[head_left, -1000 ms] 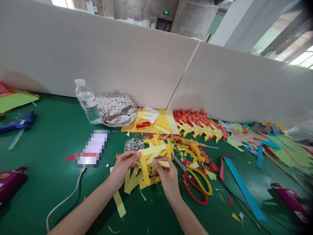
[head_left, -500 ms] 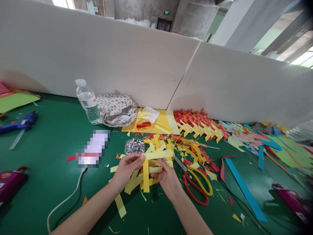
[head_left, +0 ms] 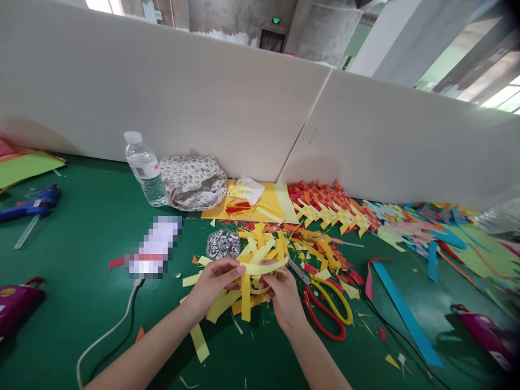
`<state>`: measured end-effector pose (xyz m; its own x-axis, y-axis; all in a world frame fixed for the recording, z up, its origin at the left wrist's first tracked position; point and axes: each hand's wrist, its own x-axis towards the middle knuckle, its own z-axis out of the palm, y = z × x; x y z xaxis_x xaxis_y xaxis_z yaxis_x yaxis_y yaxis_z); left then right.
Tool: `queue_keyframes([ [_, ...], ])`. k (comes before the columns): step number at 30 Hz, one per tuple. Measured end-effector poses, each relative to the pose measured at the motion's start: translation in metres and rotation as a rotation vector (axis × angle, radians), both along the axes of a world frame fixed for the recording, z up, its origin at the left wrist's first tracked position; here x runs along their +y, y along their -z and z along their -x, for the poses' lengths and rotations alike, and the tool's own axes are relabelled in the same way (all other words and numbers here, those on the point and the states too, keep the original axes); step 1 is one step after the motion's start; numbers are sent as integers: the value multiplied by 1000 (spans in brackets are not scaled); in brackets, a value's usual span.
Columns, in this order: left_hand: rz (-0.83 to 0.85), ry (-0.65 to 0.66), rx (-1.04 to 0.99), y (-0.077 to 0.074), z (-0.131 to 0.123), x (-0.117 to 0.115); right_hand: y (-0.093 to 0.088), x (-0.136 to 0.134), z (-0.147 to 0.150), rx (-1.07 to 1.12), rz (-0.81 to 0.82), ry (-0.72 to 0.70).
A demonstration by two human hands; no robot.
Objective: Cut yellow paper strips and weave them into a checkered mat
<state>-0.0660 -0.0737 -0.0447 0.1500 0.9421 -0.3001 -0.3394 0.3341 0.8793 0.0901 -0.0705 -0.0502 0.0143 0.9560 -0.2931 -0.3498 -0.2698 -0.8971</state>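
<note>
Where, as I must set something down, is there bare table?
Between the blue glue gun and bottle, and between the long blue strip and right purple device. Crowded: around left hand and right hand, with yellow strips and scissors.

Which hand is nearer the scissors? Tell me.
Right. The right hand is just left of the scissors; the left hand is farther left, beyond the right hand.

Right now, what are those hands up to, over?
Left hand pinching crossed yellow strips. Right hand at their other side, fingers bent. Scissors close by right hand; loose paper beneath.
</note>
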Motion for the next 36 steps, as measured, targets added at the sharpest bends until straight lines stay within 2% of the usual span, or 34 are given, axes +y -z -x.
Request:
queue_keyframes([
  [7, -17, 10, -21, 1, -1, 0, 0, 2, 0, 166, 14, -10],
  [12, -5, -31, -70, 9, 2, 2, -2, 1, -5, 309, 0, -163],
  [16, 40, -47, -84, 9, 2, 3, -7, 0, 0, 174, -15, -176],
  [22, 40, -26, -58, 6, 0, 1, -2, 2, 6, -5, 33, -31],
  [26, 41, -23, -45, 8, 0, 1, 3, 2, 2, -8, 2, 23],
  [31, 34, -22, -34, 6, -1, -1, 1, 0, 7, 45, -16, -37],
  [36, 45, 4, -35, 4, -3, -2, 2, -1, 9, -45, -23, -23],
])
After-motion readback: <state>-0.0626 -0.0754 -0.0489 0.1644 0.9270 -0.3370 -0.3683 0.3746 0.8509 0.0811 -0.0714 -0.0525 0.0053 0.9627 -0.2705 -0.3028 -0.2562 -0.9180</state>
